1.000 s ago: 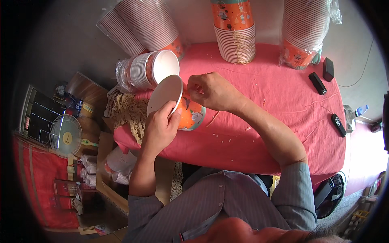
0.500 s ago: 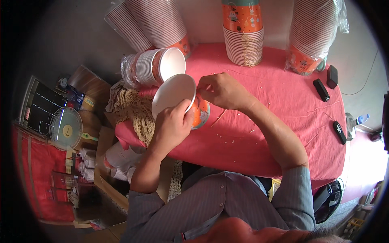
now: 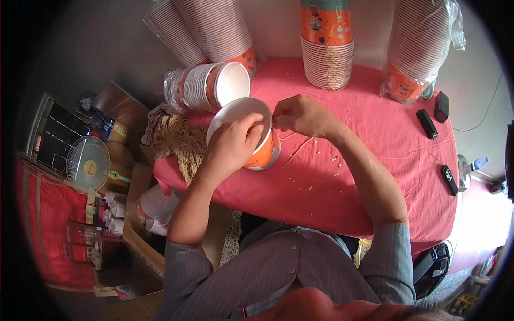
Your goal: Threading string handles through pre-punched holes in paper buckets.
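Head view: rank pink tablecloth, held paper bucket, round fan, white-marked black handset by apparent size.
1. Pink tablecloth
2. Paper bucket, partly hidden by the left hand
3. Round fan; looks farther off, true size unsure
4. Black handset

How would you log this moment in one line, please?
left hand: over bucket mouth; right hand: fingers bent beside bucket rim, grip unclear; string bundle: at left end of table; bucket stacks: along far edge

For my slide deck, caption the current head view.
Left hand at an orange-sided bucket, right hand close beside its rim; cream strings and stacked buckets on the red cloth.
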Demonstrator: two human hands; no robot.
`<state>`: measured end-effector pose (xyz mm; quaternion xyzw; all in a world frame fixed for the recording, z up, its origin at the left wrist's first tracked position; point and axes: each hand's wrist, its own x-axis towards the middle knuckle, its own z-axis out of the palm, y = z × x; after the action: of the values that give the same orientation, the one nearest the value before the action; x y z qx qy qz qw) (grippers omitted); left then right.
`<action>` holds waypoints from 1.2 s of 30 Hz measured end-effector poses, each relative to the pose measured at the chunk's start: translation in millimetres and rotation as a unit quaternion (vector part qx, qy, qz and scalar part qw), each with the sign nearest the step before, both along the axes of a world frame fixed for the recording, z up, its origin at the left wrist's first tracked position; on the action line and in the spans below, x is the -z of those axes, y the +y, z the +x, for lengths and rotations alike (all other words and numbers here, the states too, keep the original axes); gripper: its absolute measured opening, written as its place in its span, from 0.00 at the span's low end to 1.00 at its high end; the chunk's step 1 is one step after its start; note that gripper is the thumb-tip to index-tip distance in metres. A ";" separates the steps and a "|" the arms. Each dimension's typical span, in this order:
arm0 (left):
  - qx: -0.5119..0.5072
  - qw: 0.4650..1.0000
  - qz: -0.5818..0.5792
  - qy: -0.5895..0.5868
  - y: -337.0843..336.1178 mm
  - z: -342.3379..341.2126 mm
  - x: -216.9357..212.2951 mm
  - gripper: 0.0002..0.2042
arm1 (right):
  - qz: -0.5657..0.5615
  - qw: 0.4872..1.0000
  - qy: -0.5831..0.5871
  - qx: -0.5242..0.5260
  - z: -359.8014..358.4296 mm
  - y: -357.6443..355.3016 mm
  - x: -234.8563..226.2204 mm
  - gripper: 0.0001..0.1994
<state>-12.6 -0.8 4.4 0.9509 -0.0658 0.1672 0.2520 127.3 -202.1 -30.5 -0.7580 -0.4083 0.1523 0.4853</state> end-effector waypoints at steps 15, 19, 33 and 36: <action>0.035 0.997 0.020 0.070 -7.6 26.9 4.2 0.08 | -0.019 1.000 -0.012 -0.014 6.4 -5.6 2.2 0.16; -0.005 0.999 0.003 0.035 0.7 25.0 5.1 0.08 | -0.056 0.997 0.006 -0.052 6.2 -10.9 -8.4 0.17; 0.017 0.987 0.057 -0.150 -21.4 21.3 -35.3 0.07 | 0.072 0.989 0.097 -0.082 -10.2 -5.4 -20.1 0.14; 0.011 0.995 -0.035 -0.090 -23.9 25.6 -29.6 0.08 | 0.124 0.982 0.123 -0.071 -6.5 -3.6 -13.5 0.12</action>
<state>13.0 -24.6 34.0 0.9218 -0.0932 0.2517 0.2797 120.8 -205.7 -17.0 -0.6364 -0.4138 0.2265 0.6104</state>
